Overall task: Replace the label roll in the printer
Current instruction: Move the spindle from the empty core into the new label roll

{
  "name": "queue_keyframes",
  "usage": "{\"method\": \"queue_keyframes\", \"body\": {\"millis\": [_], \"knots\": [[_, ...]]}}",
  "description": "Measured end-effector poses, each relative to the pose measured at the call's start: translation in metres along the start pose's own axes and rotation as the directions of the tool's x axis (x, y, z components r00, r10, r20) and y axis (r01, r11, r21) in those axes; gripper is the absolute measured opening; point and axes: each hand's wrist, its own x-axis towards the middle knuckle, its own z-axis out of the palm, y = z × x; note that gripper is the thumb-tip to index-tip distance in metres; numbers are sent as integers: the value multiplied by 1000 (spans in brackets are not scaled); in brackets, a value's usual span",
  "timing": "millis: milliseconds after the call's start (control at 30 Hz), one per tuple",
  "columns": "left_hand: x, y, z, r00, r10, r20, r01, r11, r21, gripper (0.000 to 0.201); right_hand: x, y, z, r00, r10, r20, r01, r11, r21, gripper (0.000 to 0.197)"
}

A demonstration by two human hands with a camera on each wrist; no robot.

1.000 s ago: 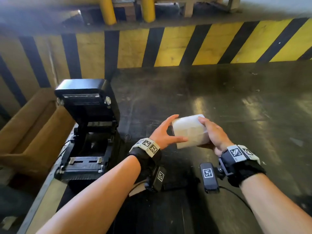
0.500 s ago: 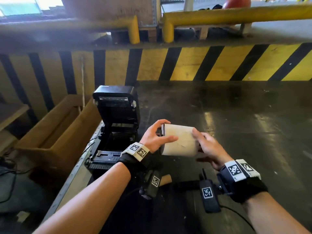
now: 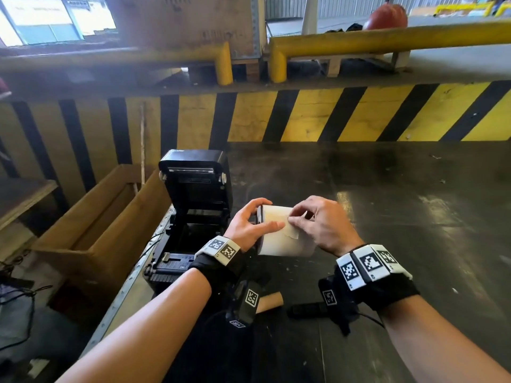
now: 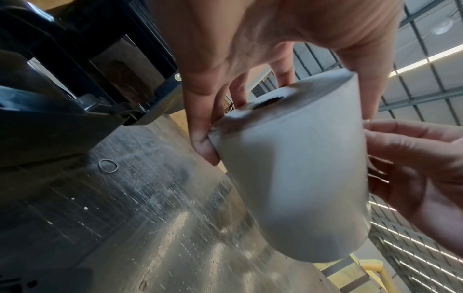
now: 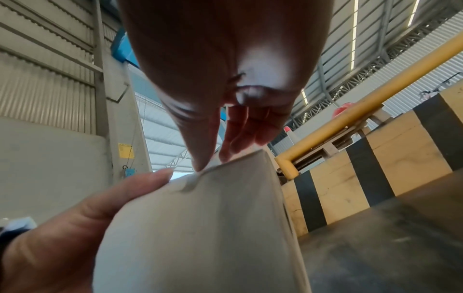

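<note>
gripping label roll w/ left hand | right hand pinching its tape end

We are seeing dark table: open printer, cardboard tube, small ring sitting on it.

- The label roll is white, with dark smudges on its end.
- The printer is black.
- The wall at the table's back edge has yellow and black stripes.
- The rails are yellow.
- The box is brown.
- The wristbands have black-and-white square patterns.
</note>
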Motion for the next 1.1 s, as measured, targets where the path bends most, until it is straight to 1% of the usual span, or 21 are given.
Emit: {"method": "queue_keyframes", "body": {"millis": [100, 167, 233, 333, 433, 500, 533, 600, 667, 733, 800, 833, 933, 1000, 1100], "knots": [[1, -1, 2, 1000, -11, 24, 11, 1000, 14, 46, 0, 3, -1, 999, 2, 45, -1, 1000, -18, 12], [1, -1, 4, 999, -19, 43, 18, 999, 33, 42, 0, 6, -1, 997, 0, 71, 2, 1000, -21, 16], [2, -2, 5, 998, -28, 49, 26, 999, 41, 43, -2, 10, -1, 996, -5, 90, 7, 1000, -24, 17], [5, -5, 7, 997, -52, 54, 49, 997, 52, 45, -7, 16, 0, 996, -23, 87, 22, 1000, 12, 15], [8, -9, 7, 994, -92, 61, 88, 994, 63, 43, -17, 23, 3, 997, -31, 75, 26, 997, 67, 13], [11, -14, 7, 992, -118, 54, 114, 991, 65, 44, -24, 31, 6, 998, 20, 52, -27, 990, 141, 12], [11, -16, 8, 990, -133, 51, 129, 989, 67, 45, -27, 36, 7, 997, 69, 37, -76, 977, 200, 12], [12, -22, 9, 986, -158, 53, 153, 984, 87, 41, -33, 48, 7, 982, 189, 5, -179, 922, 342, 9], [13, -29, 10, 982, -182, 57, 176, 980, 95, 38, -37, 64, 8, 956, 292, -8, -262, 869, 419, 6], [15, -36, 13, 976, -208, 64, 199, 973, 117, 42, -42, 83, 9, 930, 368, 6, -339, 849, 405, 5], [18, -43, 17, 971, -228, 63, 218, 966, 143, 45, -46, 107, 9, 895, 446, 16, -425, 841, 335, 7], [20, -47, 20, 970, -236, 61, 224, 963, 150, 46, -48, 121, 9, 869, 494, 18, -477, 829, 290, 10], [26, -56, 28, 967, -249, 55, 236, 955, 178, 46, -54, 160, 10, 776, 630, 37, -628, 766, 137, 17], [31, -61, 35, 965, -255, 65, 237, 949, 206, 46, -58, 183, 15, 719, 691, 70, -695, 717, 54, 18], [38, -65, 44, 963, -254, 83, 228, 943, 241, 43, -62, 204, 28, 660, 743, 115, -747, 665, -6, 16]]}}
